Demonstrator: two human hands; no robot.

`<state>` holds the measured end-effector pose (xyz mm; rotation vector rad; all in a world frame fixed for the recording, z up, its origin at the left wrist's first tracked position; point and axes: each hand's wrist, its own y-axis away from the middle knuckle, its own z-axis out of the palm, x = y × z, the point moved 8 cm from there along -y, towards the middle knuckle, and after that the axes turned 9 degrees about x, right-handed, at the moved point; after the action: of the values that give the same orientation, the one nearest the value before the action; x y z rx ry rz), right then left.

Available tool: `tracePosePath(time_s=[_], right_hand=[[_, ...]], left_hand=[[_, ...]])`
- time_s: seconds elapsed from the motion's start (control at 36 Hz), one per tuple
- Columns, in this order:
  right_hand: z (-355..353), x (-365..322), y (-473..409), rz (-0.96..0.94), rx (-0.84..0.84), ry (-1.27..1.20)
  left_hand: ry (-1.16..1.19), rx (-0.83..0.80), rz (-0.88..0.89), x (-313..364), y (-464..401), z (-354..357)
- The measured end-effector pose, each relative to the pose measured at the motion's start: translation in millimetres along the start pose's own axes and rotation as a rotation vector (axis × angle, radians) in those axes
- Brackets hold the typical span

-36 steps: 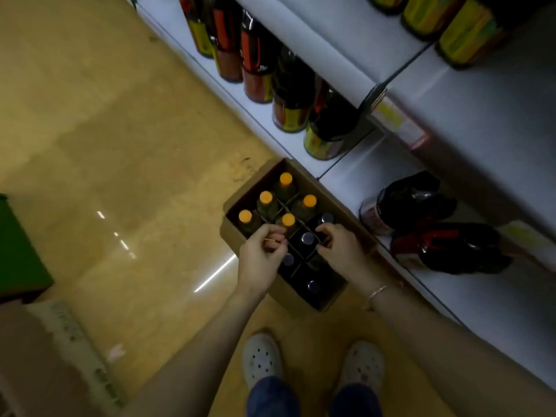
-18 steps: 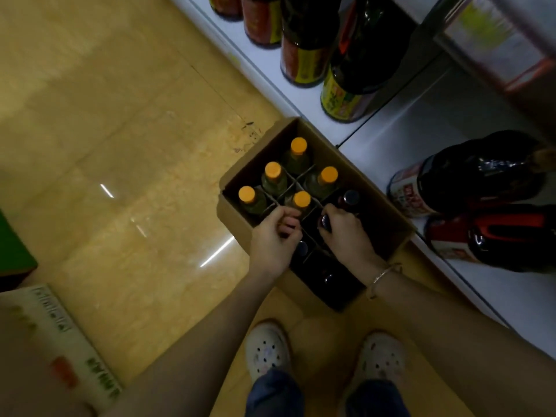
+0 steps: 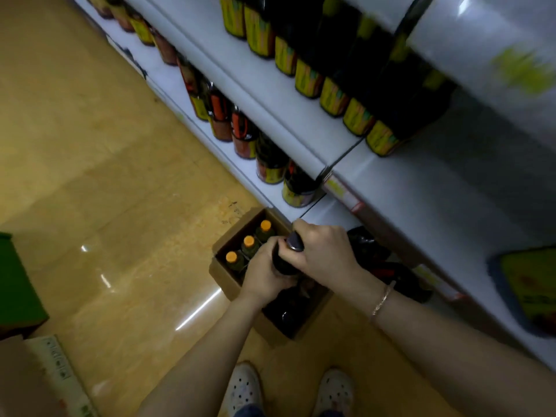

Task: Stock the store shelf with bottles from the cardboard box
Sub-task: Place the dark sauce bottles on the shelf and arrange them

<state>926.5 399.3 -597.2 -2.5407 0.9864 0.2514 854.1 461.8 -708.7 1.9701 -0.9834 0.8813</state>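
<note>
An open cardboard box (image 3: pixel 224 279) stands on the floor against the shelf unit. Three orange-capped bottles (image 3: pixel 249 242) stand in its far-left cells; dark-capped bottles (image 3: pixel 287 316) fill the near end. A dark bottle with a purple-grey cap (image 3: pixel 294 242) is raised above the box. My left hand (image 3: pixel 264 273) wraps its body from the left, and my right hand (image 3: pixel 323 251) grips its neck from the right. The white bottom shelf (image 3: pixel 328 213) lies just right of the box, with two dark bottles (image 3: pixel 400 278) lying on their sides on it.
Rows of dark bottles with red and yellow labels (image 3: pixel 272 168) line the lower shelf, and yellow-labelled ones (image 3: pixel 332 96) the shelf above. A green crate (image 3: pixel 18 284) and a printed carton (image 3: pixel 57 374) sit at the left. My white shoes (image 3: pixel 243 389) stand below the box on the tan floor.
Both hands were down among the bottle caps in the box; now they have closed on one dark bottle and lifted it above the box. The view has tilted up along the shelves.
</note>
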Motion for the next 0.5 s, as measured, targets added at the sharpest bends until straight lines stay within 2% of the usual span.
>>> tracePosePath(time_s=[0.19,0.31,0.5], right_hand=[[-148,-47,-70,0.035,0.245,-0.129],[-244,-82,-108,0.047,0.423,-0.195],[-372,-134,-153,0.102,0.442,-0.463]], left_hand=[[0.120,0.023,0.045,126,25,-96],[0.133,0.023,0.165,211,47,-159],[0.051,0.021,0.375,345,90,-246]])
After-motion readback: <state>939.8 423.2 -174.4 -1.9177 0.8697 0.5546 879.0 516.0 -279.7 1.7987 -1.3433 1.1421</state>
